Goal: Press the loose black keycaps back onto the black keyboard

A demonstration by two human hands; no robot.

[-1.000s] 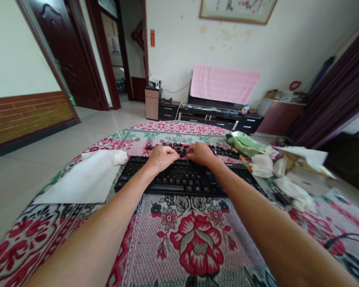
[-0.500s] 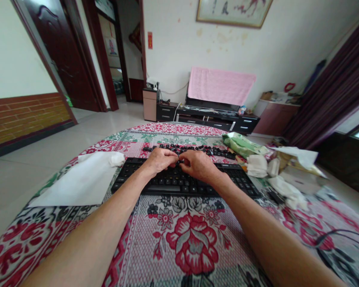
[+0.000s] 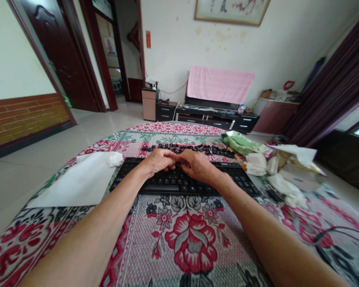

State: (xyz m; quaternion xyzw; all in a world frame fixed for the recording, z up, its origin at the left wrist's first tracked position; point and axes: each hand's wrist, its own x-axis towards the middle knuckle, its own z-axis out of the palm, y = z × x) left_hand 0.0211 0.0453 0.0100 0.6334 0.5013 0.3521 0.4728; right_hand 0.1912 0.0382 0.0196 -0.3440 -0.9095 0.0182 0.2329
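Observation:
A black keyboard [image 3: 182, 184] lies lengthwise before me on the flowered tablecloth [image 3: 194, 247]. My left hand [image 3: 158, 162] is over its middle, thumb and fingers pinched together. Right beside it, my right hand [image 3: 196, 164] is curled closed, and the fingertips of both hands meet above the keys. Whatever is between the fingers is too small and too hidden to make out. Just behind the keyboard, several loose black keycaps [image 3: 211, 150] are spread in a long row, partly covered by my hands.
Left of the keyboard lies a white sheet of paper [image 3: 74, 185] with a crumpled tissue [image 3: 116, 159] on its corner. To the right are a green package [image 3: 242, 143], folded white tissues [image 3: 256, 164] and a crumpled white cloth or tissue [image 3: 287, 191]. A black cable [image 3: 338, 229] curls at the right.
My fingertips have drawn closer together, with the right hand's fingers now reaching to the left hand's. The view has shifted slightly; the keyboard and loose keycaps stay where they were.

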